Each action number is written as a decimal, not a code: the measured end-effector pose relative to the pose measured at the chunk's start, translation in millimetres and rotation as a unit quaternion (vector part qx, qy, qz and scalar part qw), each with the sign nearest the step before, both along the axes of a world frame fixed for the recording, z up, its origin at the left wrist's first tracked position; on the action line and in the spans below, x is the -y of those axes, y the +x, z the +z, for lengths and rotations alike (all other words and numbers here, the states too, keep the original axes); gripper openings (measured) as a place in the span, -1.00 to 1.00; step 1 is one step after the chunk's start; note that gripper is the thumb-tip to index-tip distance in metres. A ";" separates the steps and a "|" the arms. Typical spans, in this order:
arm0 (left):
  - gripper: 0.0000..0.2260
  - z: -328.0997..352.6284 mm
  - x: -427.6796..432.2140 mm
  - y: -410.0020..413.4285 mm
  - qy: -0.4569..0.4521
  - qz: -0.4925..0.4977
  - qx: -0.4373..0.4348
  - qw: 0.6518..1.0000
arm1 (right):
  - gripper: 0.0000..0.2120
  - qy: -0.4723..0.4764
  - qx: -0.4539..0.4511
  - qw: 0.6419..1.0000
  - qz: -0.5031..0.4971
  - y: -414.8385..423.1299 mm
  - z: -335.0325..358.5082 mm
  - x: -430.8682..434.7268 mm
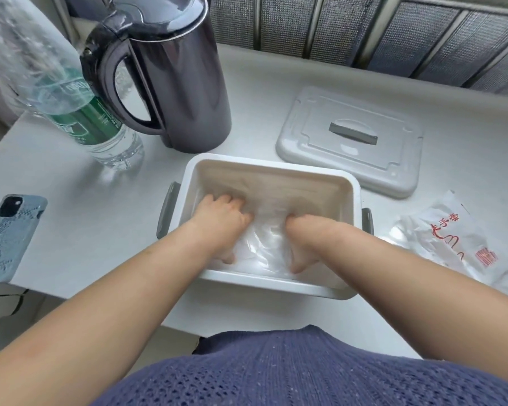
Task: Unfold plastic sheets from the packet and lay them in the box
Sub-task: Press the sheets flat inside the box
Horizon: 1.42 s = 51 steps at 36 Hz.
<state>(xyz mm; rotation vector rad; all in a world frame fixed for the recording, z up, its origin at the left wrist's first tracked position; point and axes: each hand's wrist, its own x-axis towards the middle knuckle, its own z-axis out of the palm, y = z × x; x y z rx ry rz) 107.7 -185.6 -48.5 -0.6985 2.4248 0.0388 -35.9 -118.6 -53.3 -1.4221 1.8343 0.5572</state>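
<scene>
plastic sheet (266, 244) lay in box (276, 164), beneath and between both hands. left hand (220, 219) pressed it, fingers spread; right hand (304, 240) fingers obscured, state undetermined.

left hand (220, 221) flat, fingers (224, 198) spread | right hand (302, 238) lowered, fingers hidden | arms forward
</scene>
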 end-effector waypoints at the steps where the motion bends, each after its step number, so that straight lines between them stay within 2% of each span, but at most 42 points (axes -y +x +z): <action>1: -0.32 3.1 1.4 0.7 -0.001 0.008 0.003 1.000 | -0.56 0.010 -0.004 1.000 0.015 2.0 4.6 0.7; 3: -0.37 12.9 3.0 0.6 0.009 0.038 0.001 0.999 | -0.55 -0.004 -0.033 0.998 0.060 2.4 17.8 -0.4; 5: -0.44 23.6 3.8 1.0 0.018 0.076 -0.025 0.997 | -0.69 -0.084 -0.040 0.992 0.084 -3.0 29.4 -3.0; 8: -0.60 37.5 -3.4 -2.7 -0.007 0.119 -0.078 0.990 | -0.68 -0.226 0.011 0.974 0.013 -19.2 41.3 -14.4; 12: -0.80 45.7 -28.0 -22.1 -0.072 0.179 -0.170 0.966 | -0.74 -0.435 0.090 0.890 -0.105 -36.9 50.0 -38.0; 15: -0.79 45.6 -55.6 -45.8 -0.079 0.203 -0.321 0.922 | -0.85 -0.488 0.112 0.843 -0.197 -59.3 45.8 -60.8; 18: -0.75 41.3 -84.6 -76.0 -0.059 0.153 -0.478 0.863 | -0.83 -0.441 0.079 0.860 -0.242 -91.0 32.9 -87.5; 21: -0.72 37.2 -111.1 -104.6 -0.044 0.095 -0.523 0.846 | -0.71 -0.337 0.040 0.907 -0.248 -119.2 17.7 -113.3; 25: -0.85 21.1 -149.3 -141.6 -0.033 0.032 -0.558 0.828 | -0.60 -0.202 -0.036 0.957 -0.203 -152.4 -3.8 -147.5; 28: -0.80 0.6 -175.5 -160.7 0.048 0.038 -0.512 0.857 | -0.52 -0.130 -0.046 0.967 -0.213 -170.1 -15.5 -169.2; 30: -0.73 -15.4 -190.2 -167.2 0.127 0.104 -0.428 0.889 | -0.52 -0.130 -0.001 0.960 -0.246 -176.6 -22.1 -179.0; 32: -0.64 -35.7 -202.1 -171.2 0.164 0.151 -0.345 0.912 | -0.57 -0.145 0.036 0.952 -0.268 -182.5 -25.9 -184.1; 35: -0.43 -56.1 -214.5 -173.9 0.188 0.181 -0.299 0.918 | -0.57 -0.153 0.121 0.924 -0.330 -186.4 -27.7 -183.8; 37: -0.36 -65.7 -217.0 -176.3 0.178 0.194 -0.300 0.917 | -0.57 -0.162 0.155 0.912 -0.343 -186.8 -27.0 -183.9; 41: -0.60 -67.6 -208.1 -177.7 0.154 0.271 -0.388 0.867 | -0.57 -0.179 0.182 0.907 -0.334 -186.7 -29.8 -185.2; 45: -0.84 -60.8 -194.7 -175.5 0.160 0.375 -0.427 0.807 | -0.47 -0.182 0.196 0.898 -0.349 -188.4 -31.9 -185.2; 49: -0.81 -50.2 -190.0 -176.6 0.213 0.507 -0.452 0.702 | -0.32 -0.200 0.190 0.896 -0.349 -186.9 -29.9 -179.1; 51: -0.78 -48.1 -189.3 -179.0 0.228 0.552 -0.463 0.655 | -0.31 -0.221 0.158 0.908 -0.320 -183.1 -27.8 -176.2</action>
